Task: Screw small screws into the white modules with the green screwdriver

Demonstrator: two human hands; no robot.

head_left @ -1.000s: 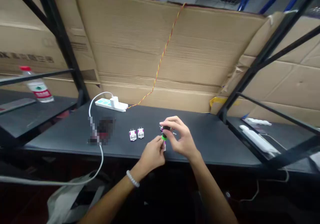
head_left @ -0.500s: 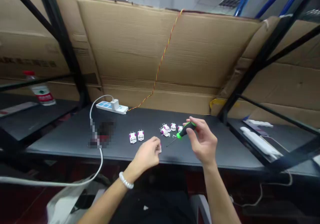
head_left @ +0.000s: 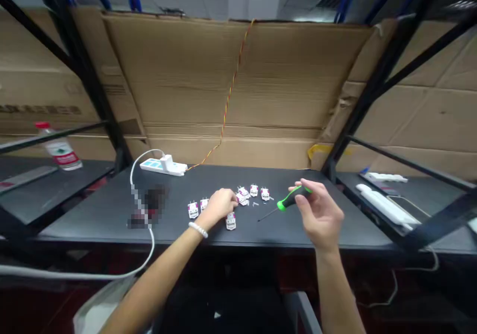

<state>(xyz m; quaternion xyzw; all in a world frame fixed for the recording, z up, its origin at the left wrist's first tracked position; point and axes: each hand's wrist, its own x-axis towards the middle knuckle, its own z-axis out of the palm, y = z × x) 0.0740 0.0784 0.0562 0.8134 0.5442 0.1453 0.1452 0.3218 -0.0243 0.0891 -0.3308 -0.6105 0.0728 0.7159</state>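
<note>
My right hand (head_left: 321,214) grips a black-and-green screwdriver (head_left: 296,196) by its handle, and the thin shaft slants down left over the table. My left hand (head_left: 220,206), with a white coil band at the wrist, has its fingers curled together beside a small group of white-and-purple pronged plug pieces (head_left: 243,198). What its fingertips hold, if anything, is hidden. Just under that hand lies one plug piece (head_left: 230,220). Two more, a left plug piece (head_left: 193,209) and a partly covered plug piece (head_left: 203,204), lie to its left. Small loose bits (head_left: 255,204) lie near the group.
A white power strip (head_left: 163,166) with a plugged-in adapter sits at the back left, its white cable (head_left: 152,244) crossing the table's left part. Cardboard (head_left: 238,95) walls the back. Black metal posts (head_left: 363,100) flank both sides. A bottle (head_left: 63,152) stands far left.
My left hand has moved away from the plug piece near the front edge, leaving it on the table, and reached up to the group. My right hand with the screwdriver has shifted right.
</note>
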